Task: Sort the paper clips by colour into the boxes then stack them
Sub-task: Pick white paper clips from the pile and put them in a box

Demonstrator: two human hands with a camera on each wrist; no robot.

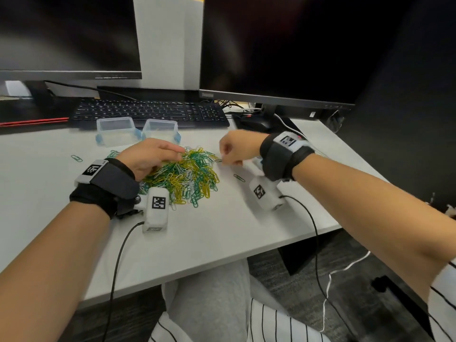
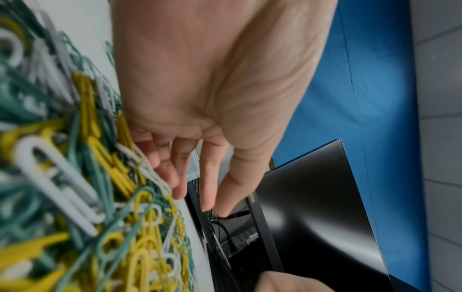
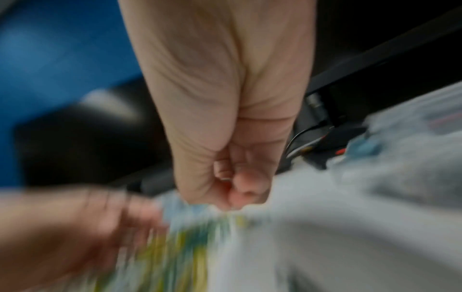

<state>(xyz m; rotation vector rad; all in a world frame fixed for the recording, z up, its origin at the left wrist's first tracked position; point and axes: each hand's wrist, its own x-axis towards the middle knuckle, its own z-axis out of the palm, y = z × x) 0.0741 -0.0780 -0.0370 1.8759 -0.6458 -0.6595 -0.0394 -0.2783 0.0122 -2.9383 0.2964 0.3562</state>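
A heap of green, yellow and white paper clips lies mid-table. Behind it stand two clear lidless boxes with blue latches, one to the left and one to the right; both look empty. My left hand lies over the heap's left top, fingers straight and touching clips. My right hand sits at the heap's right edge with fingers curled in a pinch. A dark clip end shows at its fingertips. The right wrist view is blurred.
Single green clips lie apart at the left and right of the heap. A black keyboard, a mouse and two dark monitors stand behind the boxes. The white table ends near my lap.
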